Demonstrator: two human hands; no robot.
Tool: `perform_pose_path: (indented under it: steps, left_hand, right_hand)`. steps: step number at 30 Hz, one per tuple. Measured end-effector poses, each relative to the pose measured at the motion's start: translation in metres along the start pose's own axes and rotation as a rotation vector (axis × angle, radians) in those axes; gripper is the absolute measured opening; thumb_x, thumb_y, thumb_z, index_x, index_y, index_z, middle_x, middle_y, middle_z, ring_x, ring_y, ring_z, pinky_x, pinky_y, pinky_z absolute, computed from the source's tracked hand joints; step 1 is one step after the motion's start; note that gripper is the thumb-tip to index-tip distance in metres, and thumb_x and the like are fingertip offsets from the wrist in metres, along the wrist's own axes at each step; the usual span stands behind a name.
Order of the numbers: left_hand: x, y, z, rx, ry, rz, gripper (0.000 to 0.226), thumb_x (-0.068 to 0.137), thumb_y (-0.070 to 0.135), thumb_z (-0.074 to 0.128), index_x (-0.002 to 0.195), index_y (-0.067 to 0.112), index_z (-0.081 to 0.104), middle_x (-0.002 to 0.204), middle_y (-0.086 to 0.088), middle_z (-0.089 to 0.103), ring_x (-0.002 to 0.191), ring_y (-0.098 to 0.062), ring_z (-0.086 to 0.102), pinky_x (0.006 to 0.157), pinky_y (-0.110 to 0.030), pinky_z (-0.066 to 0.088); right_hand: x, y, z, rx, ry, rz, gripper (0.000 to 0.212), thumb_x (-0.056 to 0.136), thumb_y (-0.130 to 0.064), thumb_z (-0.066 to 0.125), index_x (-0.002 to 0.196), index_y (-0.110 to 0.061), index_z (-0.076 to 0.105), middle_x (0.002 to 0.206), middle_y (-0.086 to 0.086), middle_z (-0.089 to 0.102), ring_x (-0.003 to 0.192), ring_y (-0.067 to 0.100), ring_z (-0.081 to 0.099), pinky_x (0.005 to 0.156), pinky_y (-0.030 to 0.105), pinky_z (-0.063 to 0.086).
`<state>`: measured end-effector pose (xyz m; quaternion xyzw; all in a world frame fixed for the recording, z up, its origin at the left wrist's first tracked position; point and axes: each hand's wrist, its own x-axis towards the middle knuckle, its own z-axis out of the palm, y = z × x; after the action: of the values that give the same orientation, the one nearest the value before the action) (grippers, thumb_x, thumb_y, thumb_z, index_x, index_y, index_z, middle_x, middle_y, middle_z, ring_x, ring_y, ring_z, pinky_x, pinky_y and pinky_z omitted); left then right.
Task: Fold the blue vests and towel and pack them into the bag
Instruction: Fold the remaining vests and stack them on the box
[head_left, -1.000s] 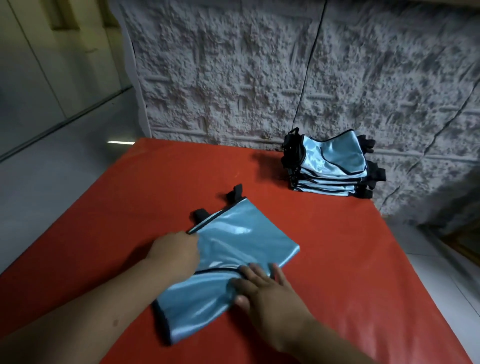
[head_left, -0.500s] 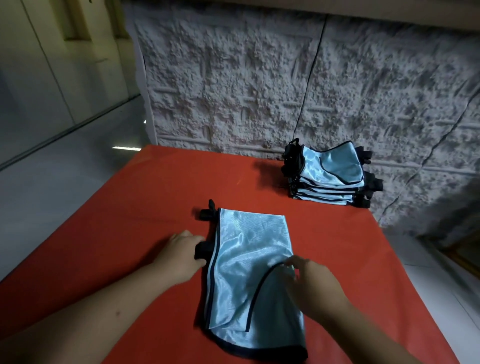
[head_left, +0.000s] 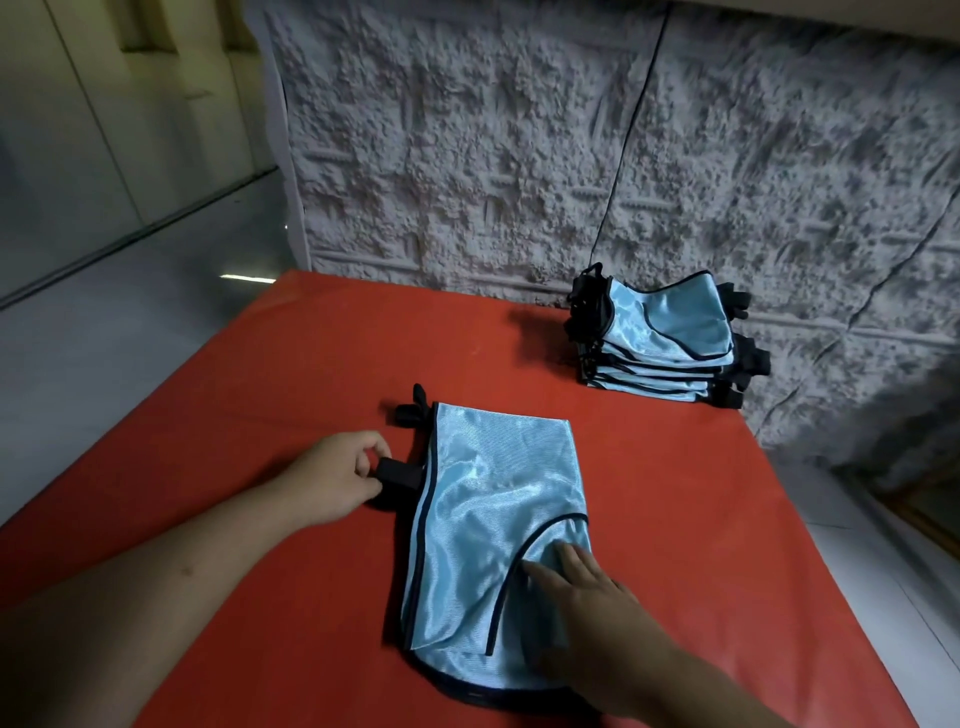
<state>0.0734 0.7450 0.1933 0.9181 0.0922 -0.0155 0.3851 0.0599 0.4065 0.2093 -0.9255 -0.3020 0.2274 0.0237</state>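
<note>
A shiny light-blue vest (head_left: 493, 499) with black trim lies folded on the red table (head_left: 260, 415), its black straps sticking out at the left edge. My left hand (head_left: 337, 475) pinches one black strap (head_left: 397, 470) between thumb and fingers. A second strap (head_left: 410, 413) lies loose just above it. My right hand (head_left: 587, 603) rests flat on the vest's lower right part, fingers straight, by the curved black trim. A stack of folded blue vests (head_left: 665, 343) stands at the table's far right, against the wall. No bag or towel is in view.
A rough grey textured wall (head_left: 571, 156) runs along the table's far edge. The table's right edge drops to a pale tiled floor (head_left: 883, 571). Grey floor and a plain wall lie off the table's left side.
The vest was turned and folded over from a slanted lie to lengthwise. My left hand took hold of a strap. My right hand slid down onto the lower right part.
</note>
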Motion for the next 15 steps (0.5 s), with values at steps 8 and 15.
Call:
perform_pose_path:
  steps: [8, 15]
  left_hand:
    - [-0.008, 0.0, 0.004, 0.115, 0.02, -0.041, 0.023, 0.074, 0.014, 0.079, 0.084, 0.03, 0.066, 0.084, 0.009, 0.064, 0.077, -0.006, 0.062, 0.072, -0.026, 0.051]
    - [-0.009, 0.008, 0.028, -0.018, 0.059, 0.036, 0.027, 0.077, 0.015, 0.084, 0.085, 0.022, 0.059, 0.083, 0.006, 0.066, 0.08, -0.011, 0.061, 0.072, -0.03, 0.045]
  right_hand:
    - [0.0, 0.001, 0.004, -0.005, 0.02, -0.011, 0.094, 0.088, -0.054, 0.061, 0.16, -0.036, 0.005, 0.169, 0.003, -0.005, 0.157, 0.021, -0.007, 0.124, 0.039, 0.012]
    - [0.0, 0.004, 0.007, 0.006, -0.013, -0.012, 0.093, 0.089, -0.058, 0.057, 0.16, -0.037, 0.0, 0.169, 0.006, -0.012, 0.156, 0.023, -0.012, 0.125, 0.039, 0.006]
